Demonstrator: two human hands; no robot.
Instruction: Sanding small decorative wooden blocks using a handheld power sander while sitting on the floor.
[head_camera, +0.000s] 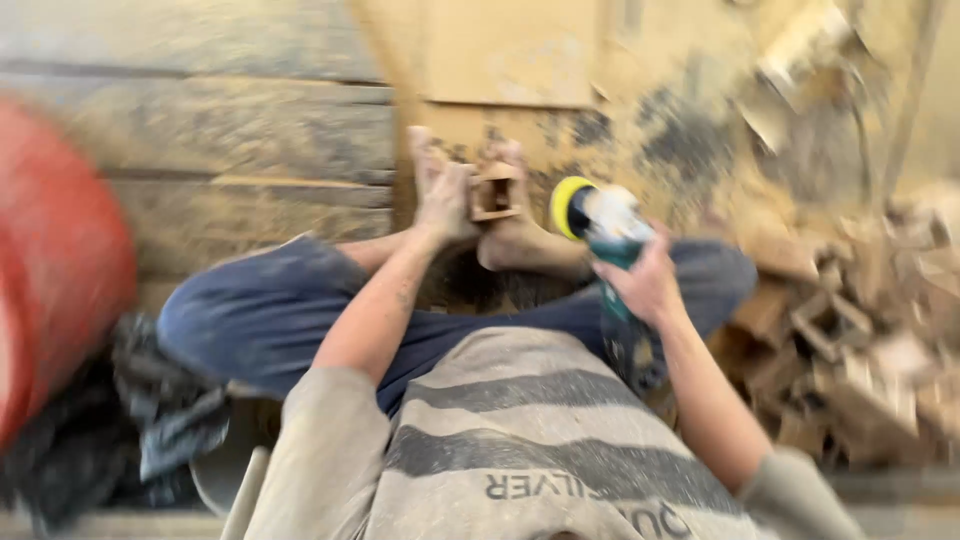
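At frame centre, the left hand (445, 200) reaches forward, grasping a small hollow wooden block (494, 192) against a foot (510, 235). The right hand (648, 285) clenches a green sander (608, 232), its yellow disc beside the block.

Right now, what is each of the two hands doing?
Left hand: closed on a small wooden piece, braced against the feet.
Right hand: closed on a sander.
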